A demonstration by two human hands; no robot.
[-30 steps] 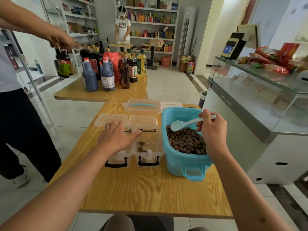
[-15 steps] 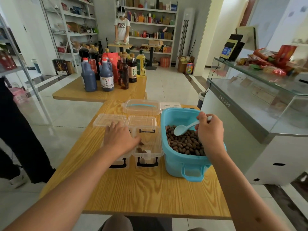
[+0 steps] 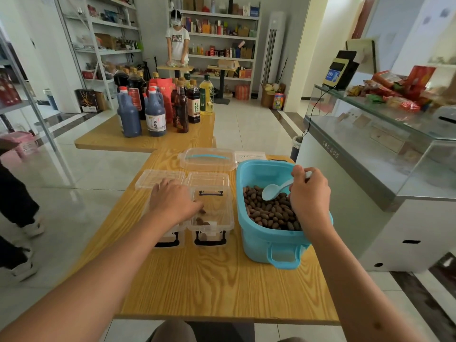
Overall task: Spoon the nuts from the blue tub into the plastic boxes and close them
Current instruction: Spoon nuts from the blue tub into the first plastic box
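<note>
Right hand (image 3: 309, 193) pinches spoon (image 3: 274, 191) over nuts (image 3: 271, 211) in blue tub (image 3: 259, 240), left hand (image 3: 172, 202) lies flat, fingers relaxed, steadying plastic boxes (image 3: 212, 213); risk: overfilled spoon spills nuts crossing tub rim.

Bare counter (image 3: 222, 287) at near edge: free passage. Blocked at right by blue tub (image 3: 261, 245), at centre by plastic boxes (image 3: 212, 218), behind by loose lid (image 3: 207, 159).
</note>
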